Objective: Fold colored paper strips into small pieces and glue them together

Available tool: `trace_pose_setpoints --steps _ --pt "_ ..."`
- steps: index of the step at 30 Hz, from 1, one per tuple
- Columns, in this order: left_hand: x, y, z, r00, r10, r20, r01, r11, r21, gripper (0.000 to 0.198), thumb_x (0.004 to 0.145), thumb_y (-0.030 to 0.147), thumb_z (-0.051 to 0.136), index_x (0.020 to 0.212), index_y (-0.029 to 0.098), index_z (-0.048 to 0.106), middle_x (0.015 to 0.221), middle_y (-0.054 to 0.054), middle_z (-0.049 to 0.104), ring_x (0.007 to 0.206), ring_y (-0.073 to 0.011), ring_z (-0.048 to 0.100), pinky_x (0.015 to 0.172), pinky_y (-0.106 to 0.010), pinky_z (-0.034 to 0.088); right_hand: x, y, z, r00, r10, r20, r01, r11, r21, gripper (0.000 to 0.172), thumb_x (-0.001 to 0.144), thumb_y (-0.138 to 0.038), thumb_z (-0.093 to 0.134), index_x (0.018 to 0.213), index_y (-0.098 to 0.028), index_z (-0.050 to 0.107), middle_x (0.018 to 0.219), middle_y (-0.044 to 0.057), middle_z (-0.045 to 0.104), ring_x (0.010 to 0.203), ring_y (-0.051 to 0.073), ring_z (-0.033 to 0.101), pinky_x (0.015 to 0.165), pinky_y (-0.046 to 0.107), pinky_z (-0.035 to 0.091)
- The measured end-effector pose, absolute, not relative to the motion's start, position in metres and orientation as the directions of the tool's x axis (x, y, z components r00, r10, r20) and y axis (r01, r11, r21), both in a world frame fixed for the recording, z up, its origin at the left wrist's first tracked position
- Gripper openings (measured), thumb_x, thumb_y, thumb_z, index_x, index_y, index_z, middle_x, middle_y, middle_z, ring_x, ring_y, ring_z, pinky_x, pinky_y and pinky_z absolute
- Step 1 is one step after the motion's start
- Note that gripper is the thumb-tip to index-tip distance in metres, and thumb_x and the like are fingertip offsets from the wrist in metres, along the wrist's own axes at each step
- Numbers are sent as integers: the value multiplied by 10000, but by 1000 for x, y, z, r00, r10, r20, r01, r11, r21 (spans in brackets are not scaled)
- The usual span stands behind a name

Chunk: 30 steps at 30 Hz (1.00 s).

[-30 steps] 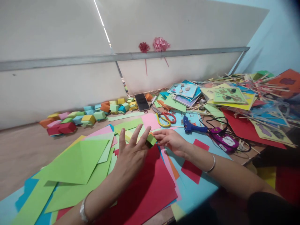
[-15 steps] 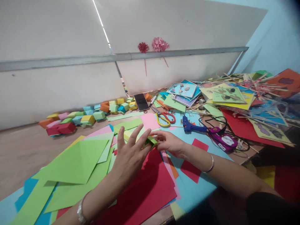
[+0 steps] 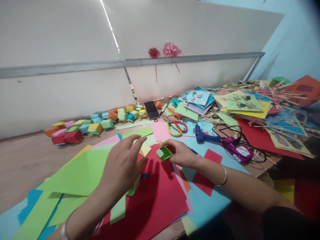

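Observation:
Between the thumb and fingers of my right hand [image 3: 182,153] is a small green folded paper box [image 3: 165,154], its open side facing me and a paler green flap showing. My left hand [image 3: 122,163] is apart from the box, fingers spread and curved, holding nothing that I can see. It hovers over a red paper sheet [image 3: 152,196] and the edge of a green sheet [image 3: 77,173]. A pale yellow paper piece [image 3: 145,150] lies just beyond its fingertips. Part of a small green curled piece [image 3: 131,190] shows beside the left wrist.
Several small coloured paper boxes [image 3: 95,128] line the back left. A phone [image 3: 151,110], scissors [image 3: 176,127] and a blue glue gun [image 3: 205,134] lie behind my hands. Purple device with black cable [image 3: 238,150] sits right of them. Cards and sticks [image 3: 245,101] pile up at the far right.
My left hand has come away from the green paper box, moving left and towards me. The right hand still holds the box, whose open side now shows.

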<state>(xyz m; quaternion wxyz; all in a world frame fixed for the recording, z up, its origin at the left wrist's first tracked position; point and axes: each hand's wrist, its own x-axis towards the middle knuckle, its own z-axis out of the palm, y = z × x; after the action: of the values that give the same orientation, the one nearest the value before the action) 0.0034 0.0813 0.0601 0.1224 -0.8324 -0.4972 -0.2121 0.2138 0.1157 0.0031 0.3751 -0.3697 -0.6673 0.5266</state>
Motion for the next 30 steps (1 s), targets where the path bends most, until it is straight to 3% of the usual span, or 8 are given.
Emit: trace_pose_setpoints --steps 3,7,13,18,24,28,30 --pt "0 86 58 383 857 344 834 -481 270 411 788 341 716 1163 179 673 1106 -121 711 972 -307 688 819 -422 565 215 114 4 -436 894 103 168 193 -967 350 683 -107 701 1006 -194 601 874 -5 642 791 147 615 734 263 480" --pt "11 86 54 361 864 352 691 -501 521 344 804 380 704 1110 224 710 1066 -83 718 931 -252 683 806 -384 564 216 113 6 -424 886 188 293 331 -897 361 692 -90 697 1022 -207 610 1008 22 643 911 172 611 799 284 481" --pt "22 87 44 319 860 399 617 -508 602 224 804 308 678 1000 221 743 981 -72 700 874 -223 672 755 -359 551 216 113 3 -455 835 308 413 505 -758 353 689 -40 670 993 -209 609 992 43 623 978 207 575 824 310 462" --pt "25 88 39 321 861 396 568 -509 647 194 805 297 634 940 207 738 964 -77 718 894 -219 674 768 -342 543 216 112 2 -504 825 255 510 522 -684 295 687 -60 674 945 -185 604 934 45 571 922 215 549 773 308 443" --pt "28 89 37 250 943 219 571 -326 753 332 774 327 598 1041 214 758 1003 -75 753 852 -215 664 731 -325 516 214 107 3 -552 822 142 591 506 -629 230 742 -242 760 904 -178 611 1000 64 571 952 221 535 811 325 443" --pt "31 89 40 162 987 4 480 -82 873 440 707 395 671 1073 166 760 758 -23 701 617 -158 584 609 -278 469 223 114 20 -648 756 98 612 592 -524 501 677 -381 863 1062 -159 631 1154 122 590 1065 269 547 864 352 463" --pt "32 90 43 101 994 -51 405 6 914 487 642 436 724 1033 149 769 699 5 644 556 -131 535 548 -252 428 237 123 35 -677 736 20 661 620 -423 531 719 -350 845 1169 -185 617 1215 115 598 1090 248 573 866 314 470"
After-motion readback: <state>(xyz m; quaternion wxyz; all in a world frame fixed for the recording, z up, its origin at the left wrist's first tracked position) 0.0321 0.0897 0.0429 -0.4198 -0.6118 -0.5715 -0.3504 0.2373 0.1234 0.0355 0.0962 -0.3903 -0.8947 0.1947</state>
